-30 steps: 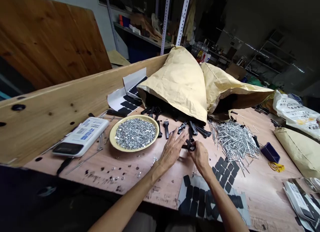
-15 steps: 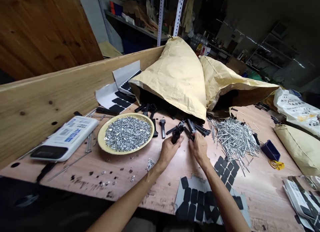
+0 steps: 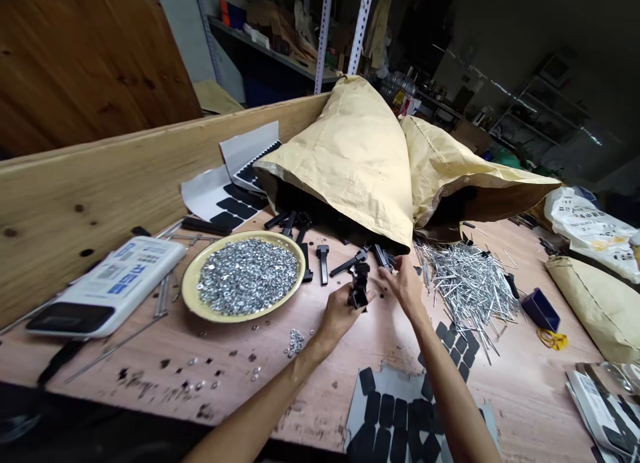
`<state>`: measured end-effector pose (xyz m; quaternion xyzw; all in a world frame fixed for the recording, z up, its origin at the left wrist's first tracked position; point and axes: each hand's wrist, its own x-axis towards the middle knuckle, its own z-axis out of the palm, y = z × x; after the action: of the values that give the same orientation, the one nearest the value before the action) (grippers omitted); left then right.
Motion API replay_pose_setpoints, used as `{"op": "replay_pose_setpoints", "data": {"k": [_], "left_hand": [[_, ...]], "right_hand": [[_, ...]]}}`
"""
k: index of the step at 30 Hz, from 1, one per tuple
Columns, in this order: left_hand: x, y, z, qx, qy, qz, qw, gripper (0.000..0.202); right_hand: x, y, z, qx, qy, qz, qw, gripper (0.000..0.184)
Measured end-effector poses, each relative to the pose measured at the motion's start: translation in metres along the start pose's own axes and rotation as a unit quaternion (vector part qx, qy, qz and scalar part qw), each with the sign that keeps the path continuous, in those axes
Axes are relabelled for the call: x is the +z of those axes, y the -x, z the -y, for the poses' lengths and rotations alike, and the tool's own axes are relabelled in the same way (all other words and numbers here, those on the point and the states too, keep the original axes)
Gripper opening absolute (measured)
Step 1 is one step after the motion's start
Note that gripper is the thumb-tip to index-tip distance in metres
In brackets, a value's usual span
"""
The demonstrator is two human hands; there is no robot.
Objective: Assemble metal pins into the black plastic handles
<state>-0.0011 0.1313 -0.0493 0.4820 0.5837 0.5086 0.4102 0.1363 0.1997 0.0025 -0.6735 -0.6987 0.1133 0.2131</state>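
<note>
My left hand (image 3: 341, 311) is closed around black plastic parts (image 3: 359, 286), held upright above the table; how many is unclear. To its right, my right hand (image 3: 406, 288) reaches to the loose pieces by the sack's mouth. Its fingers are apart, and the fingertips are at a black T-headed plastic piece (image 3: 382, 256), with no grip on it visible. Similar black pieces lie close by, among them a T-headed one (image 3: 323, 263) left of my hands and another lying slanted (image 3: 350, 262).
A yellow bowl (image 3: 189, 291) of small metal nuts stands left. Behind my hands lies a large paper sack (image 3: 360, 156). Right are piled metal pins (image 3: 473, 283) and a dark blue box (image 3: 541, 310). A sheet of black pads (image 3: 395, 410) lies in front; a white device (image 3: 120, 283) sits far left.
My right hand has moved away from my left, slightly right and forward, and its fingers have spread. The black parts in my left hand have tilted upright. The view has shifted slightly.
</note>
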Motion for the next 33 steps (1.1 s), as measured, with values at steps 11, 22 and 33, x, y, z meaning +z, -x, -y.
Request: {"op": "replay_pose_setpoints", "data": {"k": [11, 22, 33], "left_hand": [[-0.003, 0.007, -0.012, 0.133, -0.018, 0.063, 0.989, 0.03], [-0.005, -0.007, -0.011, -0.309, 0.426, 0.104, 0.844, 0.03], [0.017, 0.023, -0.02, -0.273, 0.496, 0.097, 0.818, 0.036]], "right_hand": [[-0.051, 0.032, -0.001, -0.113, -0.055, 0.198, 0.972, 0.023], [0.011, -0.014, -0.005, 0.026, 0.089, 0.047, 0.995, 0.012], [0.003, 0.11, 0.011, -0.122, -0.113, -0.073, 0.983, 0.028]]}}
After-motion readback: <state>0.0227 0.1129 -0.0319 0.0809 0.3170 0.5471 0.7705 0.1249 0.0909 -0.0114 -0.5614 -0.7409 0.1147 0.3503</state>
